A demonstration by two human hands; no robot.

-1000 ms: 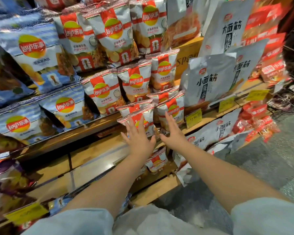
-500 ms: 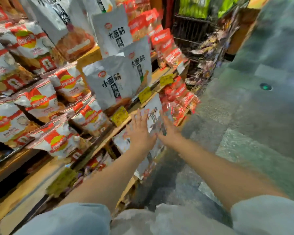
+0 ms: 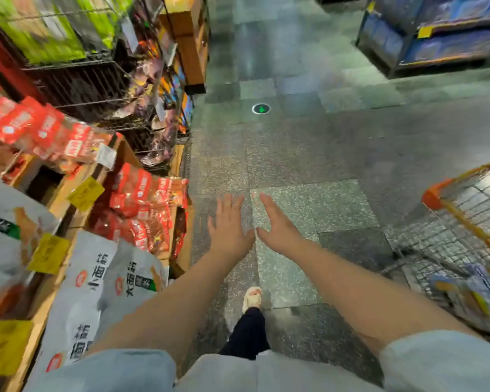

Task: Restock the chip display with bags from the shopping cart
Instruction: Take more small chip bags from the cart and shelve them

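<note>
Right now, your view: down an aisle, both bare arms stretched forward over the floor.
Left hand [image 3: 229, 225]: yours, held out flat with the fingers straight and slightly spread — it holds nothing and touches nothing.
Right hand [image 3: 277, 223]: just beside the left, thumbs nearly meeting; fingers straight and together, empty as well.
Sleeves: pale blue, pushed up above your elbows at the bottom edge.
Shopping cart [image 3: 464, 227]: at your right — wire basket with an orange rim and corner cap; your right forearm passes near its front corner but stays apart from it.
Bags in the cart [image 3: 464, 295]: a blurred pile of bluish and yellow packs low in the basket; you cannot read the print.
Display shelves [image 3: 77, 179]: wooden tiers on your left, with yellow price tags [image 3: 85, 193] clipped along the front edges.
White bags [image 3: 96, 281]: large packs with bold black characters, leaning on the lower tier beside your left forearm.
Red packs [image 3: 150, 199]: heaped on the end of the shelf, near your left hand yet not touched.
Wire racks [image 3: 91, 80]: farther up the aisle on the left, holding green boxes and dark snack packets.
Floor [image 3: 309, 154]: speckled grey tiles, with a small round green marker [image 3: 261, 108] set in them ahead.
Foot [image 3: 252, 298]: yours, in a pale slipper below a dark trouser leg, planted between your arms.
Far shelving [image 3: 441, 32]: blue, stocked with blue packs, top right.
</note>
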